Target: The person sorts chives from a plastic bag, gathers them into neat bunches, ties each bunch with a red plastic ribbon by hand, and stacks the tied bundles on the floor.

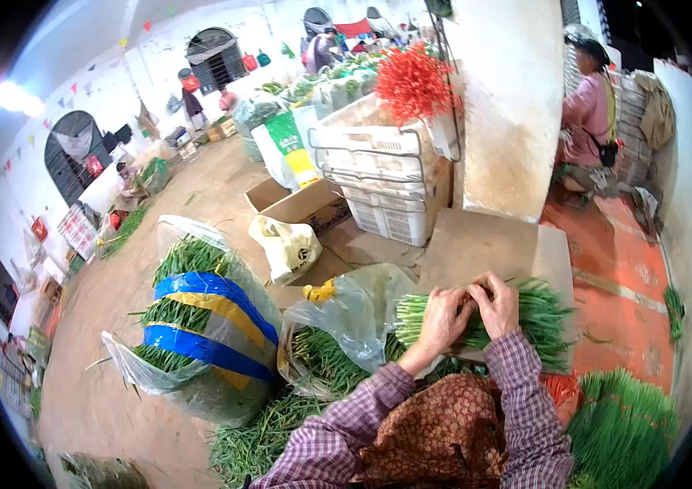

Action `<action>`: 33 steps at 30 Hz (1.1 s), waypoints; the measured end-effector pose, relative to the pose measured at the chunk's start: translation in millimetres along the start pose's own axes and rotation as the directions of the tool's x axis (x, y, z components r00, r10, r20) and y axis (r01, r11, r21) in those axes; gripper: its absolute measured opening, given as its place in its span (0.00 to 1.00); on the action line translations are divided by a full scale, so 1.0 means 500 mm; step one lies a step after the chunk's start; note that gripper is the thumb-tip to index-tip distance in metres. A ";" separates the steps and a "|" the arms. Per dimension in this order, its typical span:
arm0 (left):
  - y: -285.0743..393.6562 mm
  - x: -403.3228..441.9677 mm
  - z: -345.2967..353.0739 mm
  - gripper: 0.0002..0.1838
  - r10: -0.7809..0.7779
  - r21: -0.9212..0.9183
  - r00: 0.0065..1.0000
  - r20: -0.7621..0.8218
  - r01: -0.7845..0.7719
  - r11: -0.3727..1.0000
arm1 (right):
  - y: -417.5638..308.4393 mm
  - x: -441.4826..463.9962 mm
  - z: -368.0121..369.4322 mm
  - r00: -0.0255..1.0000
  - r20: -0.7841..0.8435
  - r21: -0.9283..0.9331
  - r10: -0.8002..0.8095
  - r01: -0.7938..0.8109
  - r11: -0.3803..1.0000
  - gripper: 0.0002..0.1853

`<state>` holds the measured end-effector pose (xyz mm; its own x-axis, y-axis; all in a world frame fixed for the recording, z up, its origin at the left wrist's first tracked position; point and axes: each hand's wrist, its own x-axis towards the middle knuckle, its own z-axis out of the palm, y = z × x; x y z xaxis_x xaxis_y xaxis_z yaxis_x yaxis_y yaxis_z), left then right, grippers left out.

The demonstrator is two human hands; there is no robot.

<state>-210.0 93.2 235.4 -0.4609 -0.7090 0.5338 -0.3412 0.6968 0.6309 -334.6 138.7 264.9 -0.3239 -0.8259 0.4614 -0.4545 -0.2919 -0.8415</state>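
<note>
A bundle of long thin green stalks (543, 319), like chives, lies across a brown board (476, 244) in front of me. Over the middle of it, my left hand (446, 316) and my right hand (496, 305) meet with bent, pinched fingertips. Whatever is between those fingertips is too small to make out. Just left of the board is a clear plastic bag (370, 314) over more green stalks (325, 354). A stack of bundled stalks (625, 428) stands by my right forearm.
At left stands a big plastic-wrapped bale (223, 334) with blue and yellow bands. Beyond the board are white crates (378, 179), red ties (417, 81), a cardboard box (301, 204) and a pillar (505, 106). Another person (590, 114) sits at right.
</note>
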 end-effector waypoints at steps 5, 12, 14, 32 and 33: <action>0.003 -0.033 0.032 0.10 0.012 0.085 0.988 -0.156 0.002 0.996 | 0.020 0.020 0.011 0.995 -0.067 0.158 0.073 -0.062 0.986 0.05; -0.021 -0.061 0.063 0.08 0.203 0.238 0.946 -0.251 -0.143 0.961 | 0.057 0.048 0.011 0.974 -0.103 0.303 0.201 -0.162 0.939 0.06; -0.033 -0.047 0.059 0.07 0.132 0.191 0.968 -0.215 -0.090 0.977 | 0.040 0.055 0.003 0.966 -0.015 0.246 0.257 -0.246 0.938 0.08; -0.009 -0.069 -0.019 0.23 0.086 0.332 0.987 -0.133 -0.037 0.942 | 0.102 -0.039 0.042 0.920 -0.113 0.142 0.376 -0.359 0.922 0.12; -0.013 -0.080 -0.054 0.21 0.112 0.275 0.976 -0.189 -0.056 0.960 | 0.084 -0.037 0.042 0.873 -0.069 0.361 0.483 -0.429 0.828 0.12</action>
<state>-167.1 113.9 225.0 -0.3329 -0.6345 0.6975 -0.5267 0.7387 0.4206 -330.0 131.6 215.3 -0.5598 -0.8285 0.0164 0.0618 -0.0615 -0.9962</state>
